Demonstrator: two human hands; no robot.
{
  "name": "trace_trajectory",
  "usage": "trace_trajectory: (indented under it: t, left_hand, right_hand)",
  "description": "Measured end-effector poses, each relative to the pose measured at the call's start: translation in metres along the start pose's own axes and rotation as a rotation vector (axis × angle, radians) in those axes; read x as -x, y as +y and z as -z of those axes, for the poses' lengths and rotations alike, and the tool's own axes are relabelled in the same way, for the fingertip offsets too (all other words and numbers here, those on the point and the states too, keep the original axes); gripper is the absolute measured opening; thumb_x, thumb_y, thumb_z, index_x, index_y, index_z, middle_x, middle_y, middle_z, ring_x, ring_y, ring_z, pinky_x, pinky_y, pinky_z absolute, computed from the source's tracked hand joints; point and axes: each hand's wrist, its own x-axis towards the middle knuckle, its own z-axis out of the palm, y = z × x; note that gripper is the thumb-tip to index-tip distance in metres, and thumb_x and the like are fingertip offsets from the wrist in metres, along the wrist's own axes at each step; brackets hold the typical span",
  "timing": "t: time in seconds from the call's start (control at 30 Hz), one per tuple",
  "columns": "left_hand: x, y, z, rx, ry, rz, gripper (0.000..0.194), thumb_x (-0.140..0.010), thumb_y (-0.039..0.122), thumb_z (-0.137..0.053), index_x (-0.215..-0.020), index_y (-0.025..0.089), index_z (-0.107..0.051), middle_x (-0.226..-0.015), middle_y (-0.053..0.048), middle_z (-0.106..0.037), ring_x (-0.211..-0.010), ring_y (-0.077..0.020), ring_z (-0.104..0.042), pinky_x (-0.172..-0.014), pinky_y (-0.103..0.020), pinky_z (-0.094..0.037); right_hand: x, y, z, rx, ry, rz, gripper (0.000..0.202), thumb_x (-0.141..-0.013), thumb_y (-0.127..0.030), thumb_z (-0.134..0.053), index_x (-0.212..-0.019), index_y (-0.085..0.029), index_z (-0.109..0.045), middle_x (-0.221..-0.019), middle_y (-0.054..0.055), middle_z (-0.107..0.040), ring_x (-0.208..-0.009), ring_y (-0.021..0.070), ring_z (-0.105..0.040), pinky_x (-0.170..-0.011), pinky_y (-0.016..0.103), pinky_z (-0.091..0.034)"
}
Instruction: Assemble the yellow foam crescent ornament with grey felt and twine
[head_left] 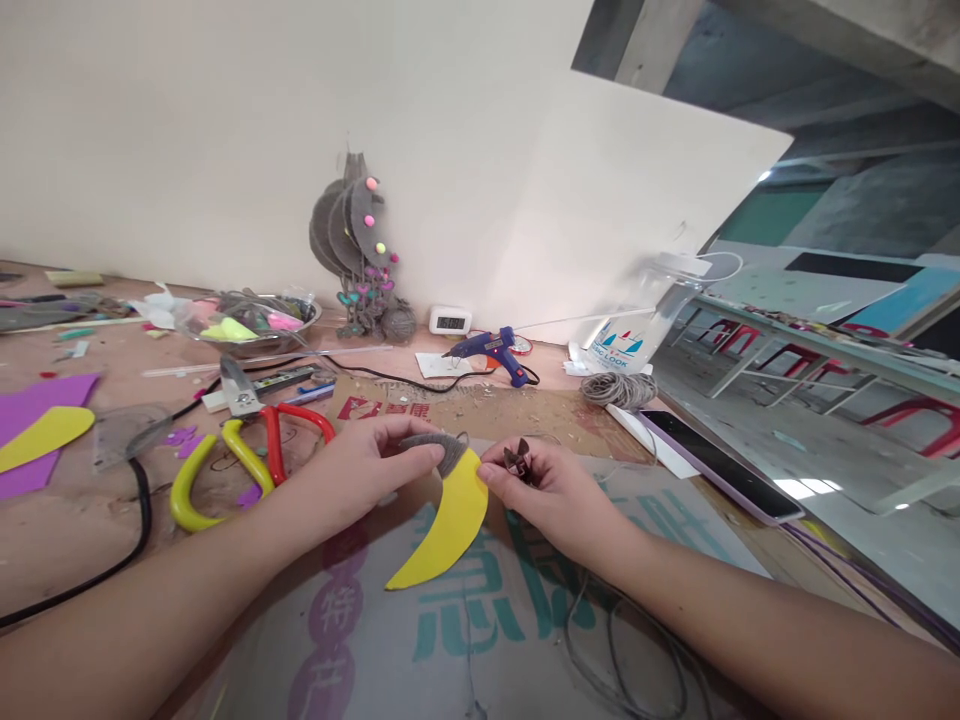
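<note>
The pinkish counter (45,560), littered with scraps, stands against a pale wall (225,120); beyond its right end, red stools (799,365) sit under a long table (810,335). The left hand (360,465) reaches in, palm down, fingers pinching the grey-wrapped end of a yellow crescent (454,515) above printed cardboard (375,640). The right hand (551,490) angles inward, thumb and fingers pinching the crescent's right edge.

Both forearms angle inward, the left hand (375,460) and right hand (544,490) close together (fingers curled).
</note>
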Motion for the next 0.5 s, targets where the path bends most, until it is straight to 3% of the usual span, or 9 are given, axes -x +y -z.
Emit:
trace_trajectory:
  t: [0.23,0.5]
  left_hand:
    - [-0.0021,-0.0034,-0.0007,0.009,0.011,0.010,0.040,-0.071,0.053,-0.057,-0.084,0.016,-0.064,-0.060,0.002,-0.052,-0.051,-0.0091,-0.043,-0.045,-0.019,-0.030]
    - [0.0002,0.0016,-0.0019,-0.051,-0.007,-0.023,0.027,-0.075,0.042,-0.055,-0.077,0.017,-0.063,-0.057,0.002,-0.053,-0.051,-0.0093,-0.043,-0.045,-0.019,-0.030]
  right_hand:
    - [0.0016,-0.0040,0.0002,0.010,-0.006,0.025,0.030,-0.084,-0.043,-0.047,-0.082,-0.015,-0.057,-0.067,-0.001,-0.051,-0.060,0.0099,-0.045,-0.054,0.022,-0.037]
    - [0.0031,-0.0095,-0.0030,0.019,-0.092,0.055,0.017,-0.081,-0.031,-0.052,-0.080,-0.016,-0.059,-0.064,-0.002,-0.052,-0.056,0.0081,-0.042,-0.051,0.019,-0.035]
